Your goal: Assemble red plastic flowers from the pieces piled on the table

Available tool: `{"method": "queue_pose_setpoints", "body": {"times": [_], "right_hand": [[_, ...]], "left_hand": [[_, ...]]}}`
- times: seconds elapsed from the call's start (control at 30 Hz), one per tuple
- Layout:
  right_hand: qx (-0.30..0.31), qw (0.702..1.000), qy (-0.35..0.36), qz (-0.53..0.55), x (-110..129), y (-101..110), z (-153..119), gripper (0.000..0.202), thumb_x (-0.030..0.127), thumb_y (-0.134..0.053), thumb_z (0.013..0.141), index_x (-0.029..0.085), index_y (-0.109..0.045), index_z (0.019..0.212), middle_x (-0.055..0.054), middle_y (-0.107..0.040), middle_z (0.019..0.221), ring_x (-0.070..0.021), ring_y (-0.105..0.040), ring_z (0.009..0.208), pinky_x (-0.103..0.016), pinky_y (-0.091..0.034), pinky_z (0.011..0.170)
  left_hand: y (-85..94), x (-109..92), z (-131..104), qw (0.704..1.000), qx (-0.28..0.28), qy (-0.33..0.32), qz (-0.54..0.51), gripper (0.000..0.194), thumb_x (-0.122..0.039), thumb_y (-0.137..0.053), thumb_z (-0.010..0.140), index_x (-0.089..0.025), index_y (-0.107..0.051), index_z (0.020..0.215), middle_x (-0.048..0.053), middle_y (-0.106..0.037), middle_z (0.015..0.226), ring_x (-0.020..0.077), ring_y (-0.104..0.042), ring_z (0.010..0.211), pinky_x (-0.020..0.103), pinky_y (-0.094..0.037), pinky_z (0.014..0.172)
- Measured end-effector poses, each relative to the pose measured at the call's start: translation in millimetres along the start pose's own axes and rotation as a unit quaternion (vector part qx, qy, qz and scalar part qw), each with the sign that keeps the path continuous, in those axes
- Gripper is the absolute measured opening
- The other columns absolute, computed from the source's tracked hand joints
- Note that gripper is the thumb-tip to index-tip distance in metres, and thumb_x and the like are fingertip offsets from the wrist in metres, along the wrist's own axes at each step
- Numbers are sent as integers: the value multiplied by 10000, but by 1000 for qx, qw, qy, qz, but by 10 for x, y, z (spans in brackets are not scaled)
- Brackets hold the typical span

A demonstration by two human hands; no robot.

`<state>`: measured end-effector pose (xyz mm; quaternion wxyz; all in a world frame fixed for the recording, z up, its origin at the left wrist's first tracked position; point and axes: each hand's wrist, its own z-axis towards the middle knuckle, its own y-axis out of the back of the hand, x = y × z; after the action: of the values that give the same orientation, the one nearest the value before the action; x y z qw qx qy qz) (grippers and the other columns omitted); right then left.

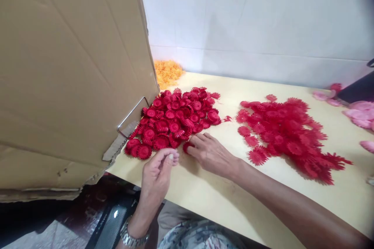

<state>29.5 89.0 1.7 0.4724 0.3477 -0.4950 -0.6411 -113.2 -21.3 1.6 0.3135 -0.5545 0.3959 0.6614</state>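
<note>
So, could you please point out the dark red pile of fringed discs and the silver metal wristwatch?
Dark red pile of fringed discs (173, 118): head view, its middle.
Silver metal wristwatch (132, 239): head view, its link band.

On the table (210, 198): left, a heap of flower pieces (172, 118); right, a second heap (286, 132); behind the first, a third heap (168, 73); far right, petals (360, 113). Left of the first, a cardboard sheet (73, 66). Behind the table, a wall (263, 19). On the near side of the first, left hand (157, 173) and right hand (210, 153).
</note>
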Motion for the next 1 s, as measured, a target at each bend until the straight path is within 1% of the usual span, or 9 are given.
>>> {"method": "queue_pose_setpoints", "body": {"times": [0.13,0.23,0.33,0.4,0.53,0.7,0.77,0.83,1.0], "right_hand": [[-58,997,0,42,-13,53,-68,187,70,-443,849,157,-600,797,-62,-575,806,-162,-486,735,-285,-388,634],[-144,986,-12,79,18,205,-243,203,58,-432,846,149,-599,776,-65,-570,763,-152,-481,709,-269,-400,620],[-203,978,-1,54,91,318,-445,195,64,-440,847,151,-596,770,-74,-584,785,-160,-496,727,-285,-416,627],[-214,976,15,34,130,352,-575,173,77,-444,849,148,-599,816,-82,-597,830,-171,-515,764,-305,-432,652],[-223,975,-19,8,168,412,-865,157,68,-467,836,136,-598,889,-97,-613,914,-194,-544,865,-335,-452,716],[-259,953,-156,-26,205,570,-1484,171,74,-553,789,143,-582,943,-104,-624,967,-201,-548,903,-357,-465,768],[-263,931,-245,-62,193,648,-1831,191,82,-558,792,146,-574,971,-99,-630,935,-195,-553,876,-356,-467,763],[-258,894,-344,-125,165,746,-2218,206,101,-548,808,148,-570,1007,-104,-631,930,-203,-556,881,-366,-461,777],[-199,763,-539,-295,88,1048,-3123,281,227,-528,841,168,-548,1115,-122,-612,1074,-253,-528,991,-411,-406,853]], "left_hand": [[-53,-21,-16,999,-17,2,-35,164,-289,-543,811,-147,-626,819,35,-655,756,128,-595,627,239,-494,595],[-184,-116,-60,986,11,68,-153,172,-285,-579,794,-154,-621,898,42,-662,845,132,-603,638,256,-496,603],[-387,-256,-105,921,101,201,-318,283,-280,-605,778,-137,-608,1022,69,-676,885,163,-624,736,272,-501,663],[-541,-340,-124,878,132,257,-381,290,-254,-624,762,-127,-620,1023,73,-684,870,160,-627,772,234,-492,662],[-842,-437,-143,856,170,280,-401,171,-158,-622,745,-141,-652,913,60,-685,854,146,-639,802,185,-485,668],[-1083,-488,-192,859,234,287,-355,177,-168,-593,771,-142,-639,940,84,-682,904,197,-644,846,313,-535,770],[-1132,-466,-188,859,241,320,-319,222,-208,-598,768,-135,-637,975,120,-682,978,235,-640,905,338,-536,806],[-1183,-405,-162,859,242,348,-287,291,-209,-615,746,-157,-624,1032,137,-666,1065,279,-603,1014,368,-529,837],[-1376,-255,-125,858,290,345,-248,364,-227,-629,715,-206,-615,1078,115,-688,1037,267,-645,920,324,-569,740]]}}
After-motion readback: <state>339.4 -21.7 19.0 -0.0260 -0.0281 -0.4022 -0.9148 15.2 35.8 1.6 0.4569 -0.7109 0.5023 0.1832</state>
